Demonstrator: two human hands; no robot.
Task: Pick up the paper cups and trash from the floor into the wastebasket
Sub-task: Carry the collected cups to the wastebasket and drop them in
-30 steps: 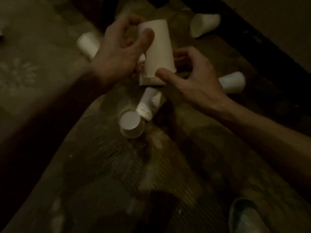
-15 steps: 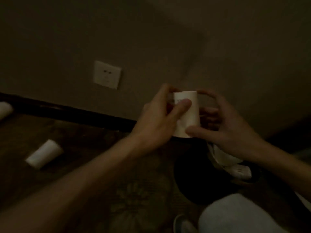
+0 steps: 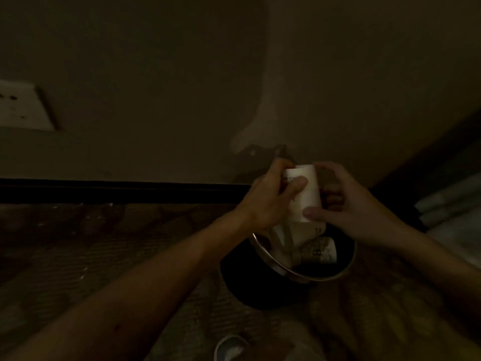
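A stack of white paper cups point(image 3: 307, 195) is held upside down just above the dark wastebasket point(image 3: 325, 277), which has a metal rim. My left hand point(image 3: 270, 201) grips the stack from the left, thumb across its front. My right hand point(image 3: 348, 204) holds it from the right, thumb at the lower edge. Crumpled paper and printed cups point(image 3: 316, 251) lie inside the basket. The room is dim.
The basket stands on patterned carpet near a wall corner with a dark baseboard point(image 3: 117, 190). A white wall socket point(image 3: 23, 108) is at the left. A slipper toe point(image 3: 230, 347) shows at the bottom. Pale bedding or fabric point(image 3: 453, 212) lies at the right.
The view swung from the cup-strewn carpet to the wall corner. Both hands carried the cup stack across and now hold it over the wastebasket.
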